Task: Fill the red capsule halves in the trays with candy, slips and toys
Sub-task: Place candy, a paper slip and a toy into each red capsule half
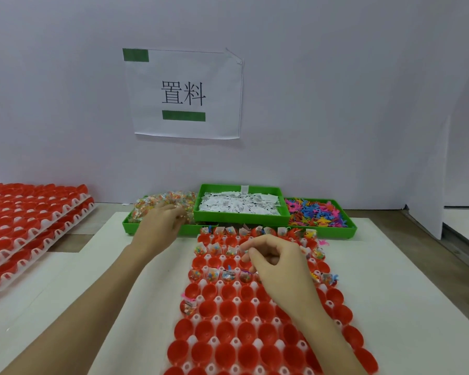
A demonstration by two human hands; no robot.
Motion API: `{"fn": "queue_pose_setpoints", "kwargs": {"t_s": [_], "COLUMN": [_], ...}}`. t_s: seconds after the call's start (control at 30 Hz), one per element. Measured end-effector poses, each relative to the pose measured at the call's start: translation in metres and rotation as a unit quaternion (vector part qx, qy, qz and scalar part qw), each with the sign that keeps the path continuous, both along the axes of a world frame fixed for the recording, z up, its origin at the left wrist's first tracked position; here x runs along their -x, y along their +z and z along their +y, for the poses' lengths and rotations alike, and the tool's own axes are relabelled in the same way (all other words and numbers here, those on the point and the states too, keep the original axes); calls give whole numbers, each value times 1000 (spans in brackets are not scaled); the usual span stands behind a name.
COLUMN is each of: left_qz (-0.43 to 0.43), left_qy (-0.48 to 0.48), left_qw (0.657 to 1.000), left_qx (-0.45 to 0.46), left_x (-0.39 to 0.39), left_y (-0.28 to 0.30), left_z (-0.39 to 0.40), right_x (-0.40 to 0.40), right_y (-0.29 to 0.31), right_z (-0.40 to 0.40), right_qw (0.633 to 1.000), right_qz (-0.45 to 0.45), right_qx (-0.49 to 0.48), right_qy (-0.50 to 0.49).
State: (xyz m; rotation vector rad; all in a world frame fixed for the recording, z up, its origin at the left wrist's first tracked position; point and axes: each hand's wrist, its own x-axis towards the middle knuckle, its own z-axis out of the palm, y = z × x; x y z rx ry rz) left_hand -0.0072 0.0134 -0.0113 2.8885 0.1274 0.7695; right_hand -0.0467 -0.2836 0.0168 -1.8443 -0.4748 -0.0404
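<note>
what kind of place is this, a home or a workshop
Most likely a small packing or assembly workstation, not a home. Three green bins hold bulk candy, slips and toys; stacked trays of red halves wait at the left; a printed sign hangs on the partition.

A tray of capsule halves point(257, 315) lies at centre on a board point(390, 307). Behind it, at twelve o'clock, three bins stand side by side: candy point(160, 204) at eleven, slips point(238, 204) in the middle, toys point(317, 212) at one. Stacked trays point(30, 226) sit at nine o'clock. A paper sign point(186, 93) hangs on the wall behind.
</note>
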Motion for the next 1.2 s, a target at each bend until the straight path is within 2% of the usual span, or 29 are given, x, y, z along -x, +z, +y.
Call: {"fn": "queue_pose_setpoints", "kwargs": {"t_s": [0.1,0.3,0.43,0.53,0.63,0.73,0.93,1.07,1.2], "left_qz": [-31,-124,-213,-250,-252,-223,-191,-206,-211], "left_qy": [24,12,15,-47,-105,-126,-172,-171,-180], "left_qw": [999,987,964,934,894,881,880,867,869], "left_qx": [7,98,161,252,357,397,400,421,411], "left_x": [-4,5,25,56,87,100,107,109,110], "left_y": [-2,3,12,13,5,-1,2,1,2], "left_z": [-4,-13,-25,-52,-78,-92,-94,-93,-95], "right_x": [-1,-2,-5,-6,-5,-4,-10,-42,-99], "right_y": [-1,0,2,4,5,5,11,26,38], "right_z": [0,-1,-5,-7,-8,-9,-18,-12,12], "right_qw": [1000,1000,1000,1000,1000,999,994,980,954], "right_qz": [-1,-3,-6,-9,-18,-35,-77,-122,-140], "right_qx": [2,5,-2,-9,-3,15,51,143,258], "right_qy": [-3,-3,-16,-23,-21,-26,-58,-70,-62]}}
